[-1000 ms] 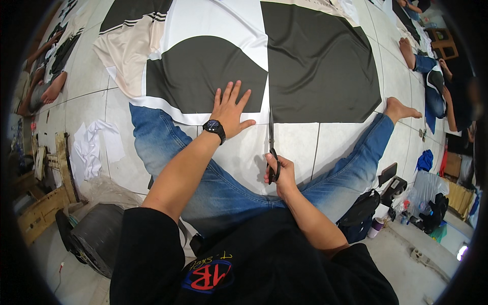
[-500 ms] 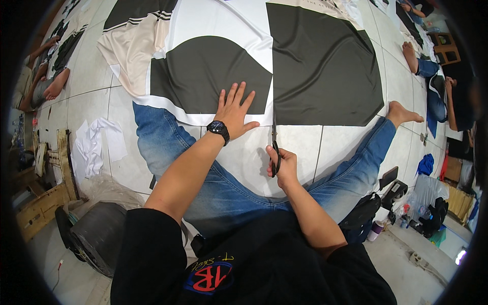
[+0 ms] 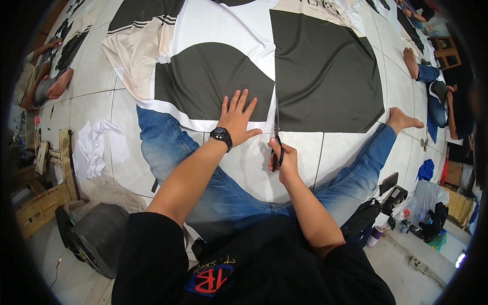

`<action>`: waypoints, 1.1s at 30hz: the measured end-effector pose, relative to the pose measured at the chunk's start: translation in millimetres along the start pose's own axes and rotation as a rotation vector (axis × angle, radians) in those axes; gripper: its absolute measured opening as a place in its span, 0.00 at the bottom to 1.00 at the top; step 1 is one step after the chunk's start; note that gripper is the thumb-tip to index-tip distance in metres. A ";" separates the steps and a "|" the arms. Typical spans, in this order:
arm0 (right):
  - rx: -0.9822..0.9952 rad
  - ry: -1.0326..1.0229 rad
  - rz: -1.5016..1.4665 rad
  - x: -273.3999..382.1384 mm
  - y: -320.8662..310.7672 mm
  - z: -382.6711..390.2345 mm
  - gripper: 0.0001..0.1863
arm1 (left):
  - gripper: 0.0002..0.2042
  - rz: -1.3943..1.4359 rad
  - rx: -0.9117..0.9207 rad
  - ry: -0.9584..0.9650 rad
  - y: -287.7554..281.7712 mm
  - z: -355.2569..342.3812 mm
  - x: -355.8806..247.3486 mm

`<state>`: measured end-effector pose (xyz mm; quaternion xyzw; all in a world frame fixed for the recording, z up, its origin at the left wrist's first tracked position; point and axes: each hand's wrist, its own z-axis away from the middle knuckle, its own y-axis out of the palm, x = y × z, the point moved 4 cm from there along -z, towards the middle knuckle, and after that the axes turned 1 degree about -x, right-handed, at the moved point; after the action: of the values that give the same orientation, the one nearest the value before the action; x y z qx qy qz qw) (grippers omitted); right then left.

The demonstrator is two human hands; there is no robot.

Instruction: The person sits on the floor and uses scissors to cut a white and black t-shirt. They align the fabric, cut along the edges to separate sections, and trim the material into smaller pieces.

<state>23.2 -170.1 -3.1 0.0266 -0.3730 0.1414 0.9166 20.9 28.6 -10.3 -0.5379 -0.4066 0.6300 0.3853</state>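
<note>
A large spread of satiny fabric (image 3: 328, 76) with dark olive, white and beige areas lies on the tiled floor over and between my outstretched jean-clad legs. My left hand (image 3: 234, 117) rests with spread fingers on the lower part of the left dark area, near its white border. My right hand (image 3: 282, 160) grips black-handled scissors (image 3: 277, 147), whose blades point away from me along the narrow white strip dividing the two dark areas, reaching under or into the fabric's lower edge. The exact position of the blade tips is hard to make out.
Other people (image 3: 437, 107) sit with fabric at both sides. At left are white scraps (image 3: 96, 152), a wooden frame (image 3: 46, 208) and a dark roll (image 3: 99, 244). At right lie a black bag (image 3: 358, 218), a purple cup (image 3: 375, 235), blue cloth (image 3: 425, 170) and plastic bags.
My right hand and the scissors have moved slightly forward along the strip. The fabric appears somewhat lower in view. My left hand stays spread on it.
</note>
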 end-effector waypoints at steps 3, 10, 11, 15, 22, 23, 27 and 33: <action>0.015 -0.002 0.042 -1.1 -0.1 -1.7 0.26 | 0.47 0.008 -0.004 0.003 0.6 1.2 -0.3; 0.044 0.033 0.041 11.7 1.7 -11.7 0.27 | 0.47 0.024 0.015 -0.025 -0.8 3.2 -2.3; 0.045 0.029 0.037 13.9 3.4 -14.2 0.27 | 0.47 0.029 0.017 -0.025 -1.4 3.3 -2.4; 0.025 0.015 0.028 18.6 7.9 -22.1 0.27 | 0.48 0.030 0.014 -0.026 -1.1 3.6 -2.1; 0.000 -0.020 -0.030 24.1 12.7 -21.8 0.27 | 0.48 0.034 -0.005 -0.025 0.4 5.3 -0.6; -0.001 -0.021 -0.015 22.6 12.2 -23.6 0.27 | 0.48 0.038 -0.007 -0.023 0.0 5.0 -1.1; 0.011 -0.013 0.030 19.1 9.4 -28.4 0.27 | 0.49 0.047 0.009 -0.030 -0.5 4.6 -1.4; 0.045 0.016 0.019 38.5 12.0 -33.4 0.28 | 0.48 0.055 0.016 -0.036 -3.3 5.8 -3.2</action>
<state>68.7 -144.3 -1.1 0.0427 -0.3624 0.1588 0.9174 15.7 26.3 -5.5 -0.5345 -0.3933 0.6531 0.3648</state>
